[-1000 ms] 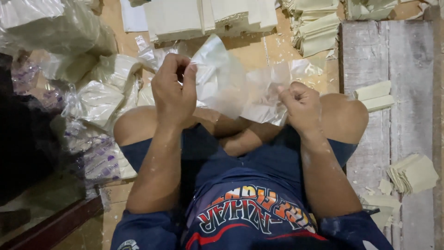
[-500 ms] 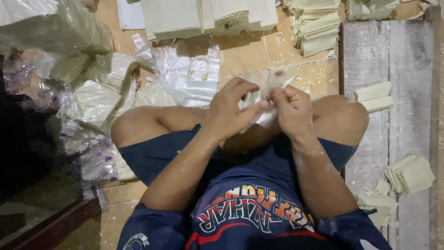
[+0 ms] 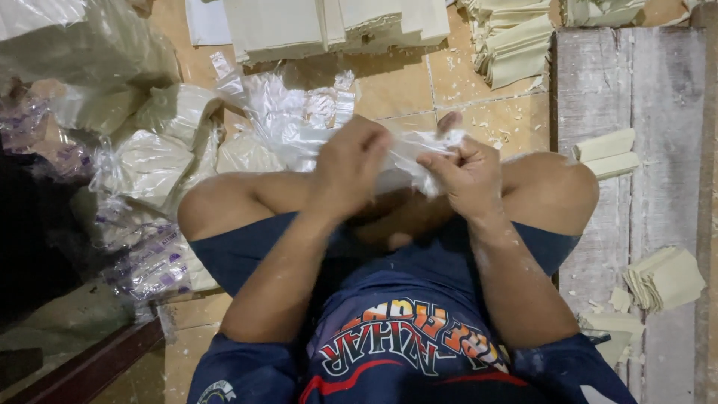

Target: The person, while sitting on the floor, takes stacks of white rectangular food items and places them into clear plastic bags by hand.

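Between the two sets of fingers, above the person's crossed legs, a clear plastic bag is bunched and stretched. The left hand curls closed over the crumpled plastic, knuckles up, and the right hand pinches the other end, its fingers folded tight on a twisted strip. The bag's loose part fans out beyond the left fingers, away from the body, lying on the tiled floor.

Farther out past both hands, flat stacks of cream sheets lie along the top edge, and a pile of folded cream pieces sits beyond the right fingers. To the outer side of the right fingers, a worn wooden board carries two small cream blocks, well apart from the hand; more cut cream pieces lie on it nearer the person's body. To the outer side of the left fingers, filled plastic packs are heaped against the left knee, some with purple print. Small cream crumbs dot the floor near the right fingers. Nothing stands between the two hands except the plastic itself; the left hand hides part of the bag's middle.
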